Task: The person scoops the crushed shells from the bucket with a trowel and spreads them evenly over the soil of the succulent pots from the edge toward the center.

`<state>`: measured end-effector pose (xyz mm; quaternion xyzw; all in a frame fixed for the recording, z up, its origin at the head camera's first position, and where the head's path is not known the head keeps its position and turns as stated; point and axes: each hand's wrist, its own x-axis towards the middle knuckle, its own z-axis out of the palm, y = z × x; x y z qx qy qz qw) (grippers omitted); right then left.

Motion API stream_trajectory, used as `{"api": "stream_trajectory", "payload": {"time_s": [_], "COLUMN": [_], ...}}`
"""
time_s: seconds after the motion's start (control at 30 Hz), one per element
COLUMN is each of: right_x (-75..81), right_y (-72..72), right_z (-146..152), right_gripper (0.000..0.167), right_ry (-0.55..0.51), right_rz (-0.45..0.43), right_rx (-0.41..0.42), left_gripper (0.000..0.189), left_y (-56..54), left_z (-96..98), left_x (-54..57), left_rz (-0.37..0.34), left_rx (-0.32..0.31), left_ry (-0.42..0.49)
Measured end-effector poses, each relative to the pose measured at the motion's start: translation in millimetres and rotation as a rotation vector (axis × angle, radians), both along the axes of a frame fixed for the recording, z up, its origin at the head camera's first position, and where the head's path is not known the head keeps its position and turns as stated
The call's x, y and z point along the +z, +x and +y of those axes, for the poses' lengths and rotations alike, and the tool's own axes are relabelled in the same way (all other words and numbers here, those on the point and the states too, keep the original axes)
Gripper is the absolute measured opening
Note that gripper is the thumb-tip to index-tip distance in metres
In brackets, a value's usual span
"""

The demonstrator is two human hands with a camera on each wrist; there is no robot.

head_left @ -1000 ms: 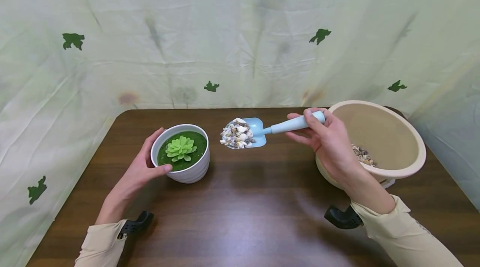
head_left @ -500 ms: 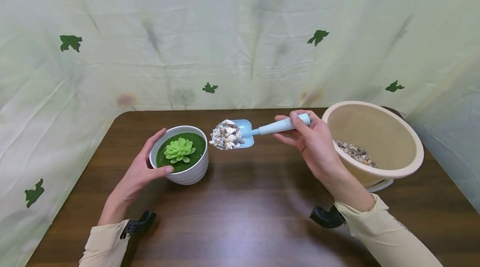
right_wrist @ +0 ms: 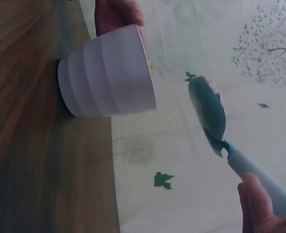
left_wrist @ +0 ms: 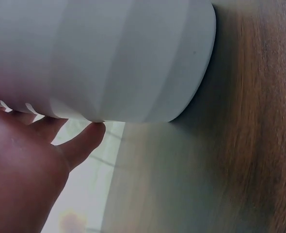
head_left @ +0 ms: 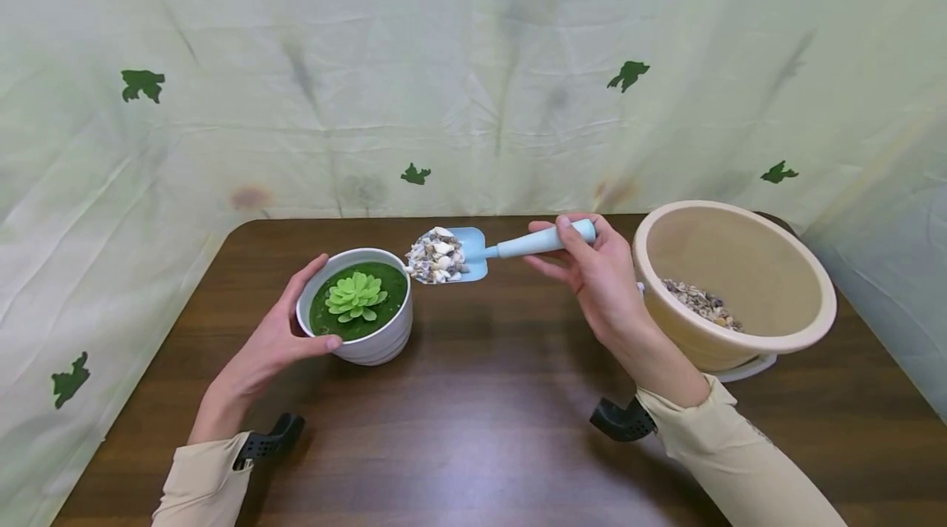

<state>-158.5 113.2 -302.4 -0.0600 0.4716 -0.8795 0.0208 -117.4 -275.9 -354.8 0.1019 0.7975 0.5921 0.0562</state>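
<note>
On the left of the head view stands a white ribbed flower pot (head_left: 377, 346) with a green succulent (head_left: 356, 296) on a green surface. My left hand (head_left: 270, 346) holds the pot from its left side, thumb at the near rim and fingers around the far side. In my right hand (head_left: 602, 284) I grip the light blue handle of a small scoop trowel (head_left: 536, 243). Its blade carries a heap of small shells and pebbles (head_left: 438, 256) right beside the pot's right rim. In the right wrist view the blade (right_wrist: 208, 109) hangs above the pot's rim level, seen from underneath.
At the right of the brown wooden table (head_left: 473, 412) stands a large beige tub (head_left: 747, 264) with more shells and pebbles (head_left: 703, 302) at its bottom. A pale curtain (head_left: 473, 83) with green leaf shapes hangs behind the table.
My right hand has moved left with the loaded trowel, from over the table's middle to the pot's right rim. My left hand and the pot have stayed in place.
</note>
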Motion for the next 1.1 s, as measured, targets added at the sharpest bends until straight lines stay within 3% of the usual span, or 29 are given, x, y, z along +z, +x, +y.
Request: {"api": "stream_trajectory", "payload": {"time_s": [0.8, 1.1], "right_x": [-17.4, -19.9], "right_y": [-12.8, -16.6], "right_z": [-40, -45], "right_gripper": [0.011, 0.01], "right_ry": [0.067, 0.089], "right_rz": [0.078, 0.12], "right_rx": [-0.034, -0.033], "left_gripper": [0.098, 0.101], "left_y": [3.3, 3.7], "left_z": [2.6, 3.4], "left_x": [0.9, 2.1], "left_rz": [-0.007, -0.009], "left_rx": [0.036, 0.052], "left_ry": [-0.06, -0.134]}}
